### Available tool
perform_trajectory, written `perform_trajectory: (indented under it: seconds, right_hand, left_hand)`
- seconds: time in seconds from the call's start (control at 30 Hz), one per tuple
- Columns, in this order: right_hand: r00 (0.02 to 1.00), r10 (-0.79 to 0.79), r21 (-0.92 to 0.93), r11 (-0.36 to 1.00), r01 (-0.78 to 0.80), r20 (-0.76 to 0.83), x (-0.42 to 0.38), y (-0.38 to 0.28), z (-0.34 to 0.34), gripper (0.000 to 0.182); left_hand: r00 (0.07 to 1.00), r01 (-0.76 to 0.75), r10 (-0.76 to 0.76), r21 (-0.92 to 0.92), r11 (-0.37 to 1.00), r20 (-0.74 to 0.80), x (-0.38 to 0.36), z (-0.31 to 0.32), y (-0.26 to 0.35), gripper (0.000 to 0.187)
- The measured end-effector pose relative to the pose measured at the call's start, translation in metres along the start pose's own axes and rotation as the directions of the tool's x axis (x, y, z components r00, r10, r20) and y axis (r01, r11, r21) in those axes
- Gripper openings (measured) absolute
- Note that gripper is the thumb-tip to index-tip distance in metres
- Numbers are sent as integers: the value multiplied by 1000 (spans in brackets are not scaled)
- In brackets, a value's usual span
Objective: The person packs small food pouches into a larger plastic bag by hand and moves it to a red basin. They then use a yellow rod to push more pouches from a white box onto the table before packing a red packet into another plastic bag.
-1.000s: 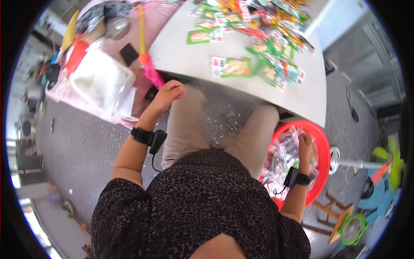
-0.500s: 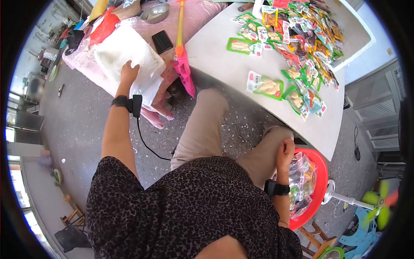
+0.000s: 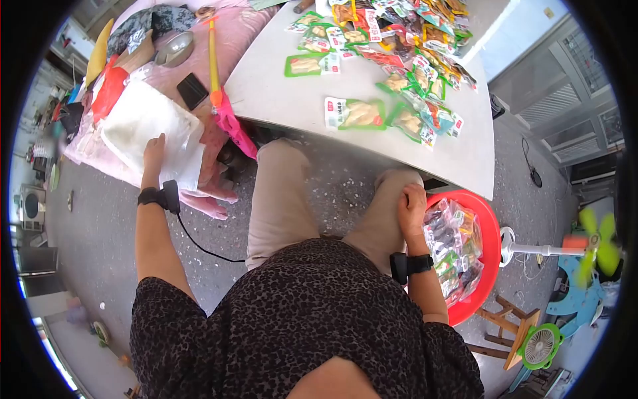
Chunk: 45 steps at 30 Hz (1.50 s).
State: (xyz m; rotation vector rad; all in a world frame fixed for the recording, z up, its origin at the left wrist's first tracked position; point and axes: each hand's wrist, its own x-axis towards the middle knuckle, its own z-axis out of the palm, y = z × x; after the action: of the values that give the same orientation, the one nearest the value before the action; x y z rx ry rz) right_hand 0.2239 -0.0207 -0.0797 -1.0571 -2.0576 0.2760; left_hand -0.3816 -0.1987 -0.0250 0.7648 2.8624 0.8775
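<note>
My left hand lies on a crumpled white plastic sheet or bag on the pink-covered table to the left. Its fingers look loosely extended against the plastic, and no grip on it shows. My right hand rests on my right thigh beside the table edge, fingers curled in with nothing in them. Close by it stands a red basin holding many sealed food packets. On the white table ahead, a green-edged packet of pale food lies near the front edge.
A large pile of packets covers the back of the white table. Left of it are a black phone, a metal bowl and a yellow stick with pink plastic. A fan and wooden stool stand right.
The whole view has shifted, so the tables appear farther left. My left hand has drawn slightly toward the near part of the white plastic. My right hand stays at my thigh.
</note>
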Motion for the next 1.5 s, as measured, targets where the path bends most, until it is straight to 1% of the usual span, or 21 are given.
perform_trajectory:
  seconds: [0.1, 0.2, 0.3, 0.4, 0.5, 0.53, 0.63, 0.77, 0.8, 0.9, 0.93, 0.97, 1.0, 1.03, 1.07, 1.1, 1.17, 1.27, 1.37, 1.47, 1.5]
  right_hand:
    - [1000, 9, -4, 1000, -10, -24, -1, -1, 1, 14]
    - [1000, 10, -24, 1000, -10, -21, -1, 0, 1, 13]
    - [999, 25, -30, 999, -25, -28, -2, 1, 2, 12]
    - [999, 22, -35, 999, -23, -41, -2, -1, 2, 12]
    - [999, 24, -33, 999, -25, -48, -2, 0, 2, 11]
    - [999, 22, -33, 999, -24, -46, -2, 0, 2, 12]
    - [998, 39, 4, 999, -39, -49, 1, 0, 0, 12]
    - [992, 120, 125, 986, -115, -34, 10, -1, 0, 11]
    - [990, 142, 146, 980, -138, -17, 13, -2, -1, 10]
    - [943, 311, 439, 836, -329, 115, 40, -49, -9, 11]
    - [919, 328, 504, 768, -395, 220, 45, -58, -4, 12]
    - [886, 331, 555, 691, -463, 326, 51, -66, 2, 13]
    - [845, 322, 591, 607, -531, 428, 56, -74, 9, 14]
    - [855, 272, 618, 600, -509, 441, 60, -83, 18, 17]
    - [864, 222, 644, 589, -488, 452, 64, -93, 28, 19]
    - [827, 234, 675, 487, -555, 511, 68, -103, 36, 19]
    - [743, 234, 696, 260, -669, 627, 76, -124, 48, 20]
    - [692, 234, 673, 166, -721, 683, 86, -141, 64, 23]
    - [685, 198, 652, 210, -728, 701, 91, -140, 73, 17]
    - [689, 224, 687, 100, -720, 690, 92, -136, 76, 13]
    - [682, 237, 686, 80, -723, 692, 91, -134, 78, 12]
  left_hand:
    - [991, -53, 49, 26, 998, 124, -2, 4, 1, 36]
    - [986, -99, 73, 176, 979, 147, 10, 8, -14, 36]
    - [982, -116, 91, 150, 982, 165, 23, 12, -28, 36]
    - [993, -112, 104, 221, 969, 47, 22, 10, -25, 34]
    - [987, -139, 151, 166, 976, -60, 23, 3, -22, 33]
    - [976, -148, 168, 143, 979, -140, 17, -3, -12, 33]
    - [950, -185, 172, -24, 983, -261, 6, -21, 18, 32]
    - [909, -327, 241, -221, 919, -341, -40, -39, 93, 25]
    - [905, -377, 287, -278, 884, -314, -53, -34, 106, 22]
    - [880, -476, 436, -383, 792, -191, -108, -18, 155, 16]
    - [890, -452, 436, -395, 800, -135, -130, -9, 172, 16]
    - [897, -428, 435, -406, 808, -80, -148, 1, 186, 16]
    - [859, -479, 509, -426, 767, -51, -158, 14, 191, 15]
    - [814, -527, 580, -448, 722, -23, -167, 31, 194, 14]
    - [808, -515, 589, -473, 715, 11, -176, 45, 198, 14]
    - [799, -503, 600, -497, 707, 46, -185, 57, 202, 14]
    - [748, -558, 658, -459, 691, 81, -201, 79, 210, 15]
    - [712, -530, 681, -506, 680, 170, -221, 95, 221, 16]
    - [700, -498, 684, -546, 674, 206, -229, 105, 226, 16]
    - [703, -458, 669, -567, 685, 241, -228, 113, 227, 18]
    - [722, -410, 646, -600, 687, 246, -227, 114, 227, 17]
